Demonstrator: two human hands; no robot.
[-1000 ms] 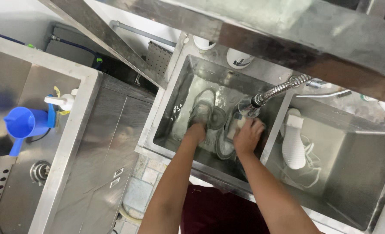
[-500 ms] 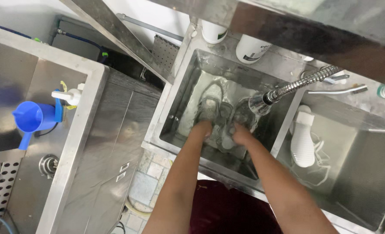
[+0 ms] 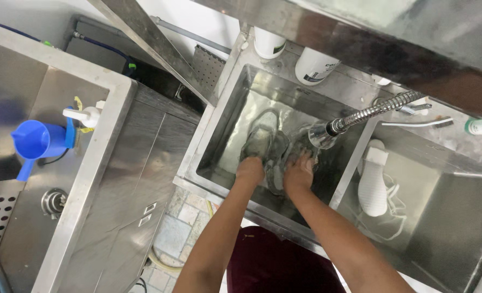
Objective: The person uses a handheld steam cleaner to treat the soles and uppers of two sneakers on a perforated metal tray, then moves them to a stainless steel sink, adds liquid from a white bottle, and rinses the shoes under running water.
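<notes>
Steel everywhere: double sink [image 3: 214, 163], left basin holding water, right basin [image 3: 458, 217] with a white shoe [image 3: 372, 184] lying sole-up among its loose laces. Overhead a steel shelf beam [image 3: 360, 43] crosses the view. Flexible spring faucet [image 3: 371, 113] reaches in from the right, its spray head [image 3: 322, 135] hanging just over the left basin. Two white bottles [image 3: 311, 66] stand on the back ledge; blue jug [image 3: 34, 141] well apart on the counter to the left.

Grey shoes [image 3: 268, 141] lie submerged in the left basin. Left hand [image 3: 250, 169] pressed down on the nearer grey shoe, fingers curled over it. Right hand [image 3: 298, 172] beside it, fingers spread on the shoe under the spray head; cannot tell whether it truly clasps.

Risk, as judged: wet shoe slipping from soapy fingers; knuckles knocking the low spray head; splash over the front rim onto the floor tiles [image 3: 181, 228]
</notes>
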